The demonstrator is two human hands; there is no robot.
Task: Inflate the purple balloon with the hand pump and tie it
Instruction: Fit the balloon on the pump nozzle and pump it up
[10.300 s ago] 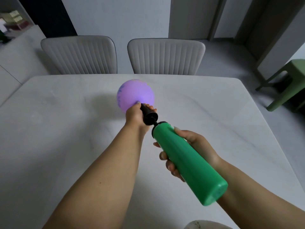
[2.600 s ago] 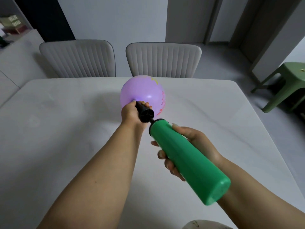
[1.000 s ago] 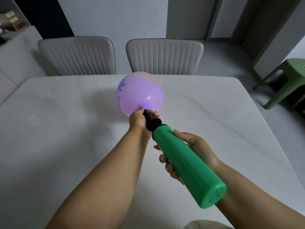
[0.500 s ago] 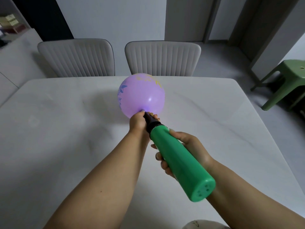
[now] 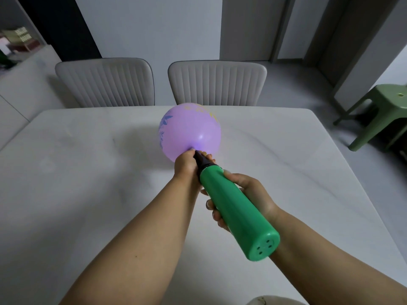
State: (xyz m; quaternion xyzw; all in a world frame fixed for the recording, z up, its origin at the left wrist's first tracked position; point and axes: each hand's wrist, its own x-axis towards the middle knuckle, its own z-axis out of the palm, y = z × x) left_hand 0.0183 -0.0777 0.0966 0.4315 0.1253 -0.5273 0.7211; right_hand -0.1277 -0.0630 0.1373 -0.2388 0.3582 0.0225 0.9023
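Above the white counter (image 5: 88, 172), left hand (image 5: 186, 166) pinches the purple balloon (image 5: 189, 133) onto the nozzle; right hand (image 5: 246, 194) wraps the green pump (image 5: 233, 210), grip closed. Still inflating; next, probably another stroke.

The round purple rubber balloon (image 5: 189, 133) has swelled from a small ball in the earliest picture to a much fuller globe whose far edge now reaches the far side of the white table. The green plastic hand pump (image 5: 236, 211) has been pushed in toward the balloon. Far less of its black nozzle shows than a second ago, and its green barrel now nearly meets the left hand (image 5: 185, 166).
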